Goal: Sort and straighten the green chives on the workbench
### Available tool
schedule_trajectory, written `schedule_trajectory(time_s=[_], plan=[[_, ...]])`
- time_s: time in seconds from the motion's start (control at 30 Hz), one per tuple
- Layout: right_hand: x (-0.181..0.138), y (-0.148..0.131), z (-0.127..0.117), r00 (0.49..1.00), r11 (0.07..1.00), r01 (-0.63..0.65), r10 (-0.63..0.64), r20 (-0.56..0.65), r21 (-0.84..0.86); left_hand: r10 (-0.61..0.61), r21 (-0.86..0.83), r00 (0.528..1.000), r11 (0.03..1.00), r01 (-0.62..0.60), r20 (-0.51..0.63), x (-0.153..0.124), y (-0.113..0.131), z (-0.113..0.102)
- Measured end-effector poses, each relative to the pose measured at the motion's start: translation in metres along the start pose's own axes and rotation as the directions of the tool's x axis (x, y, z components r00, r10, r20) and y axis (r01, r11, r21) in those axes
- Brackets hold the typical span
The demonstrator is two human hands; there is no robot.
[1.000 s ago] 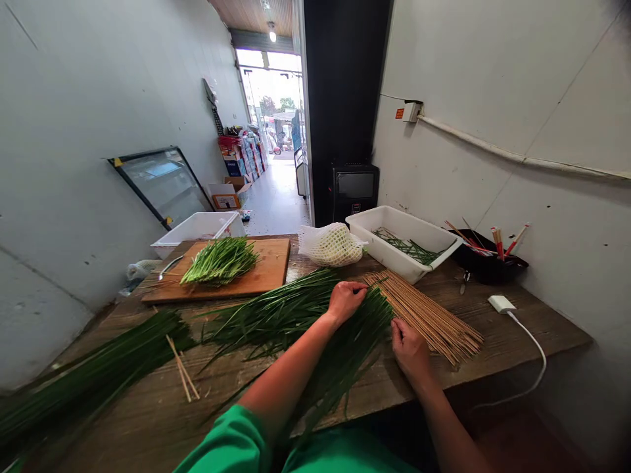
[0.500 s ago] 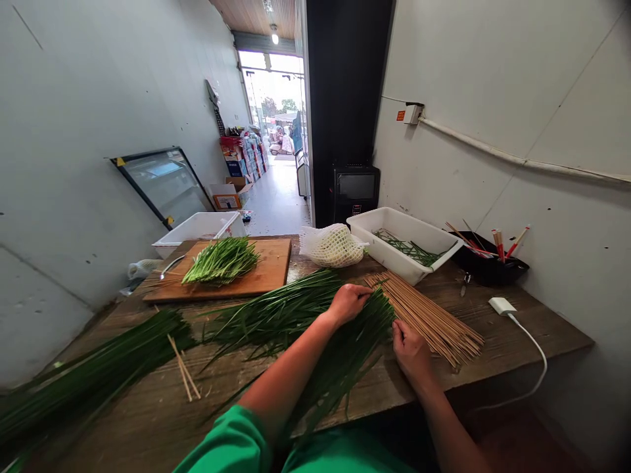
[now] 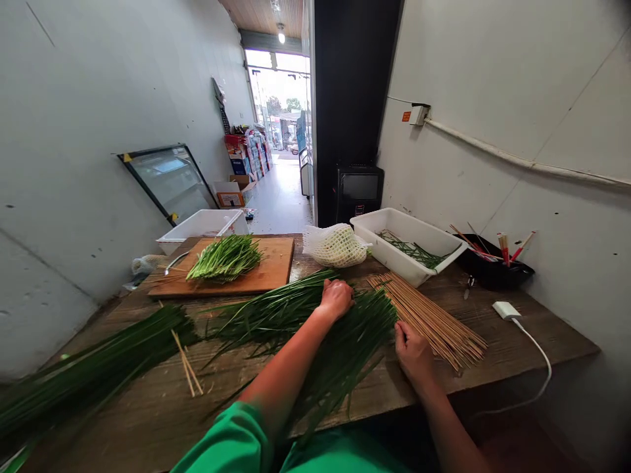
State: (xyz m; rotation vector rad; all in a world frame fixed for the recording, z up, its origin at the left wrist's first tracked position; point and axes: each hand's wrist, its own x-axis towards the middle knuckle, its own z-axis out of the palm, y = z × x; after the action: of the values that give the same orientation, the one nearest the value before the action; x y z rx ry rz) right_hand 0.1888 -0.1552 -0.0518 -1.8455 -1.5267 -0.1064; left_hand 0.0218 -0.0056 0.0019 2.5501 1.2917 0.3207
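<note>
Back leftward went the left hand (image 3: 338, 297), away from the far right tips and down among the long green leaves (image 3: 367, 322), while the right hand (image 3: 413, 348) stayed beside their right ends. Across the bench (image 3: 384, 387), those leaves lay spread at the centre, another green heap (image 3: 280, 302) to their left; on the right, a sheaf of thin sticks (image 3: 434, 318) sat just beside the ends. Sorting or evening the leaves looked like the step in hand, and the next move seemed to call for parting a few without dragging the rest. Left grip: fingers curled into the greenery, tips buried, so what it held, nobody could tell. Right grip: thumb close to curled fingers, with no telling whether a stalk was pinched there.
</note>
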Motion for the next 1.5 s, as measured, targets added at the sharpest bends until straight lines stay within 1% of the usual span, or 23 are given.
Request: schedule_trajectory(time_s=[0.17,0.27,0.33,0.47,0.57,0.6,0.67,0.73,0.8,0.83,0.9,0.97,1.03,1.07,1.13,1.2,1.27,1.33,1.5], plan=[[0.0,0.001,0.001,1.0,1.0,0.005,-0.005,-0.013,0.02,-0.02,-0.02,1.0,1.0,0.02,0.017,0.002,0.004,0.004],[-0.001,0.002,0.002,1.0,1.0,0.003,-0.003,-0.011,0.027,-0.072,-0.051,0.997,0.996,0.07,-0.037,0.004,0.003,0.003],[-0.001,0.002,0.002,1.0,1.0,0.004,-0.004,-0.013,0.025,-0.101,-0.089,0.993,0.991,0.095,-0.066,0.006,0.002,0.003],[-0.001,0.0,0.002,1.0,1.0,-0.001,0.001,-0.008,0.006,-0.122,-0.198,0.988,0.975,0.101,-0.094,0.008,0.001,0.003],[-0.001,-0.001,0.001,1.0,1.0,-0.009,0.009,-0.022,-0.003,-0.1,-0.278,0.993,0.957,0.08,-0.058,0.008,0.002,0.001],[-0.001,-0.001,0.001,1.0,1.0,-0.01,0.009,-0.025,-0.004,-0.094,-0.277,0.995,0.958,0.079,-0.041,0.007,0.002,-0.001],[0.0,-0.001,0.001,1.0,1.0,-0.008,0.008,-0.021,-0.003,-0.101,-0.192,0.995,0.977,0.094,-0.027,0.005,0.003,-0.004],[0.0,-0.001,0.001,1.0,1.0,-0.002,0.002,-0.016,0.0,-0.114,-0.047,0.992,0.993,0.112,-0.051,0.003,0.004,-0.007],[0.001,-0.001,0.001,1.0,1.0,0.005,-0.005,-0.02,0.001,-0.096,0.035,0.992,0.994,0.1,-0.083,0.002,0.005,-0.009],[0.001,-0.001,0.001,1.0,1.0,0.006,-0.006,-0.023,-0.003,-0.075,0.027,0.992,0.997,0.078,-0.099,0.002,0.006,-0.009],[0.001,0.0,0.001,1.0,1.0,0.01,-0.01,-0.023,-0.01,-0.04,-0.066,0.992,0.997,0.032,-0.124,0.004,0.006,-0.009],[0.001,0.001,0.002,1.0,1.0,0.016,-0.016,-0.024,-0.016,-0.044,-0.188,0.991,0.982,0.02,-0.124,0.007,0.006,-0.007],[0.0,0.002,0.004,0.999,0.999,0.022,-0.023,-0.03,-0.024,-0.064,-0.237,0.989,0.971,0.031,-0.132,0.009,0.005,-0.004],[0.0,0.003,0.005,0.999,0.999,0.022,-0.023,-0.038,-0.029,-0.066,-0.215,0.988,0.976,0.034,-0.143,0.009,0.004,-0.001],[0.0,0.003,0.006,0.998,0.999,0.02,-0.022,-0.051,-0.04,-0.049,-0.099,0.986,0.994,0.033,-0.156,0.009,0.002,0.003],[0.0,0.004,0.006,0.998,0.999,0.023,-0.026,-0.052,-0.045,-0.041,0.039,0.99,0.998,0.047,-0.137,0.009,0.001,0.006],[0.0,0.004,0.005,0.999,0.999,0.028,-0.03,-0.042,-0.043,-0.053,0.106,0.993,0.992,0.065,-0.107,0.009,-0.001,0.008],[0.0,0.004,0.004,0.999,0.999,0.034,-0.036,-0.03,-0.04,-0.077,0.074,0.992,0.994,0.084,-0.098,0.01,-0.002,0.009],[0.0,0.003,0.004,0.999,0.999,0.035,-0.035,-0.024,-0.02,-0.118,-0.116,0.985,0.988,0.103,-0.124,0.01,0.002,0.008]])
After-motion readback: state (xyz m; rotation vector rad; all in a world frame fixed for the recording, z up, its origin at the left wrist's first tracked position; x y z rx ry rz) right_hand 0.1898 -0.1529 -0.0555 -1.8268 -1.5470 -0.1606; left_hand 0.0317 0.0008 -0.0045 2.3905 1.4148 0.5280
